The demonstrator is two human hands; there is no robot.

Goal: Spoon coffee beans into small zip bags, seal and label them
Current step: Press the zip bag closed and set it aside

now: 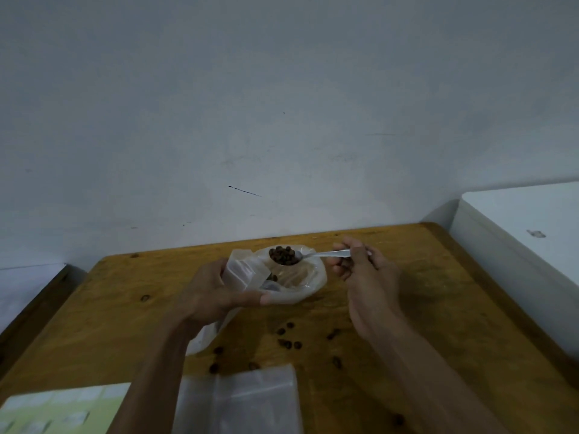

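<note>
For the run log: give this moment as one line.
left hand: holds small zip bag open | right hand: spoon full of coffee beans above bag | spilled beans on table

We count two hands, the left hand (210,292) and the right hand (365,274), one spoon (326,254), about ten loose coffee beans (288,343) on the tabletop (438,308) below the hands, and one label sheet (62,408).
</note>
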